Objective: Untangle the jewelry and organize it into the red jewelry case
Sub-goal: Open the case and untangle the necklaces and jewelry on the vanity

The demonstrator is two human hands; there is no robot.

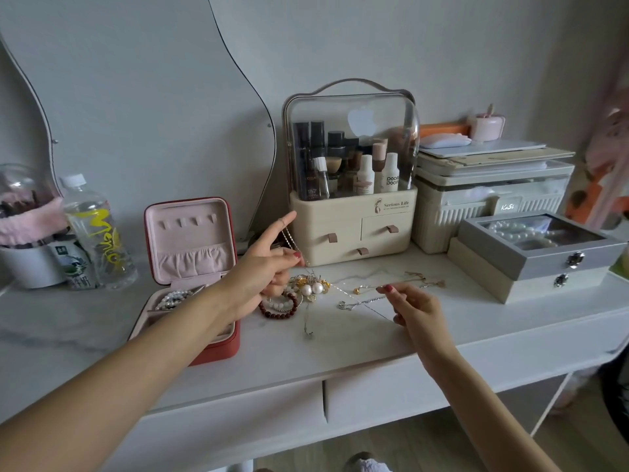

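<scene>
We've got both hands over the white table (pixel 374 356). Our left hand (pixel 262 267) is raised just in front of the cream makeup organizer (pixel 352 229), index finger straight out w/ a thin silver chain (pixel 289 240) hanging from it; thumb and the other fingers curl in and pinch that chain lower down. Our right hand (pixel 413 310) sits lower, to the right, fingertips pinching a 2nd fine silver necklace (pixel 360 303) that runs left across the tabletop to a small pendant end.

Between the hands lies the jewelry pile (pixel 311 287): gold bits, two big pearl balls, white beads, all knotted together. A dark red bead bracelet (pixel 279 310) lies at its left edge, partly under our left hand. More thin gold chains (pixel 418 277) trail off to the right, behind the right hand.

The red jewelry case (pixel 190 277) stands open at left, lid upright w/ pink lining, hooks and a gathered pocket. A pearl strand (pixel 172 298) is in the tray; our left forearm crosses over the case's front right corner.

Left of the case: a clear water bottle (pixel 98 233). Far right: a grey box (pixel 541 245) w/ pearls under its window lid, stacked on a beige box (pixel 517 284).
</scene>
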